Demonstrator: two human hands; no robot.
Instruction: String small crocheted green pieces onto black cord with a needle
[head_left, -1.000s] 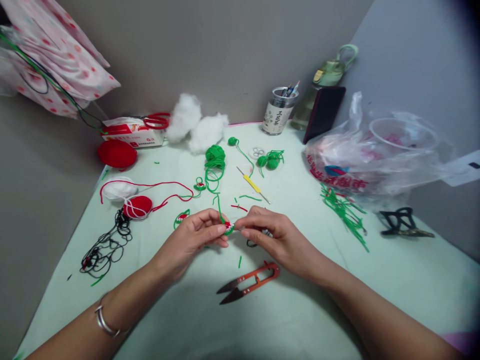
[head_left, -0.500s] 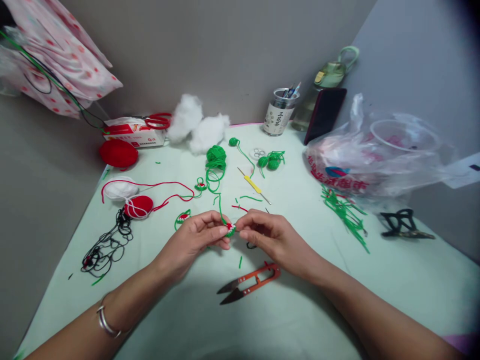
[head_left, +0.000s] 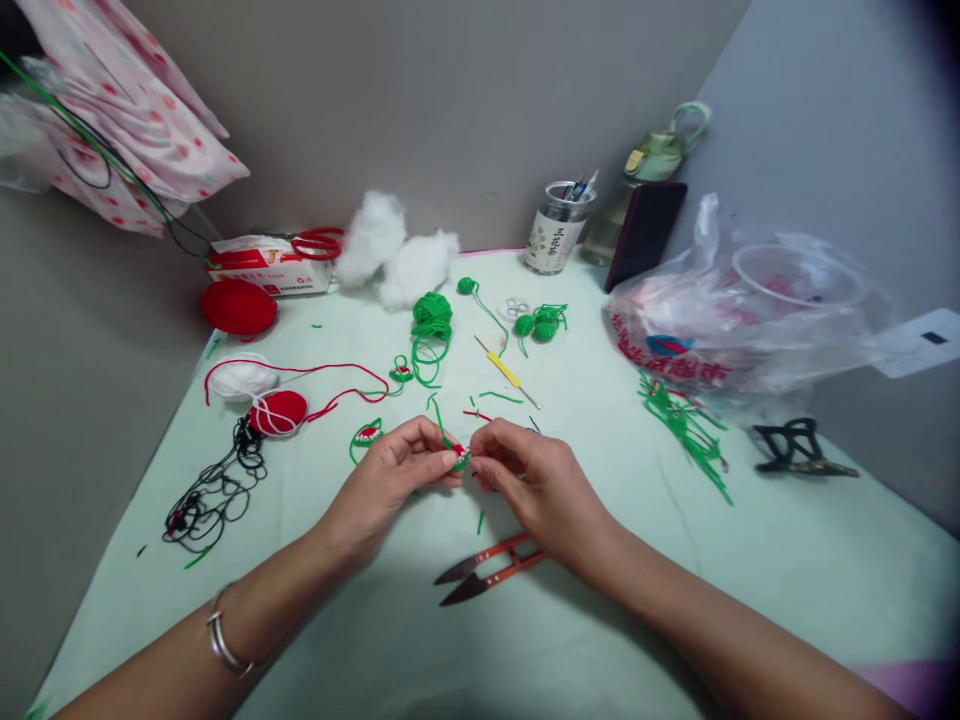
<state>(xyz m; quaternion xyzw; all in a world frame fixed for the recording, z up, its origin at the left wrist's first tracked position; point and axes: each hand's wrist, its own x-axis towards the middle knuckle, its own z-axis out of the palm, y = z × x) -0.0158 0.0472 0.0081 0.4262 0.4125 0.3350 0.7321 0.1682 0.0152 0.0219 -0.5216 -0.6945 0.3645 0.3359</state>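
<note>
Between thumb and fingers, my left hand (head_left: 409, 470) pinches a small crocheted watermelon slice (head_left: 459, 456), red with a white and green edge. A green yarn tail stands up from it. My right hand (head_left: 529, 475) is closed at the slice's right edge, thumb against forefinger; whatever is between those fingertips is too small to make out. Orange-handled thread snips (head_left: 480, 572) lie just below, partly covered by my right hand. Left of my hands rests a second watermelon slice (head_left: 367, 434), and a smaller crocheted piece (head_left: 401, 371) lies farther back.
A crochet hook (head_left: 507, 370) and a green yarn ball (head_left: 432, 312) lie beyond my hands. Black yarn (head_left: 214, 495) tangles at left near red yarn (head_left: 278, 412). White stuffing (head_left: 418, 266) sits at the back. Green scraps (head_left: 686, 430), a plastic bag (head_left: 720, 310) and a hair claw (head_left: 802, 450) are at right.
My right hand has shifted slightly left and now covers more of the snips' handle. My left hand still pinches the watermelon slice in nearly the same place.
</note>
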